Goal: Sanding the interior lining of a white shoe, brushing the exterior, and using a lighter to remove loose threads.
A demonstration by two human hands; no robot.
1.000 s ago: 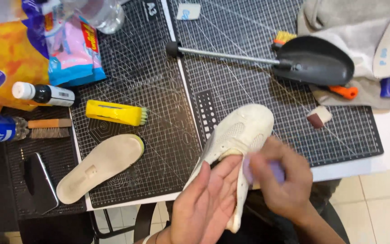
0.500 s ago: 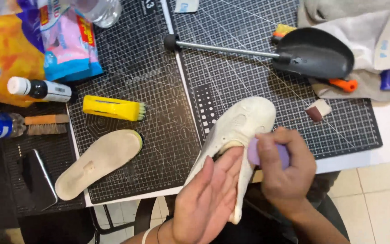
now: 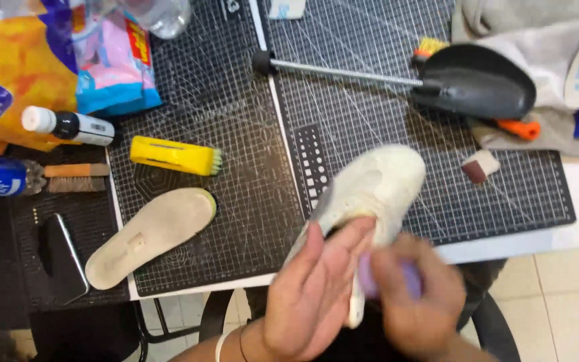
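Between the hands: white shoe (image 3: 370, 194) — toe beyond the fingertips, above the mat edge.
Left hand (image 3: 313, 295): fingers together, flat along its side.
Right hand (image 3: 413, 305): clamped on a purple pad (image 3: 370, 278).
Handling: likely light, soft upper — grip the firmer sole.

The left hand (image 3: 316, 295) lies open and flat, fingers extended; the right hand (image 3: 413, 302) is curled closed.
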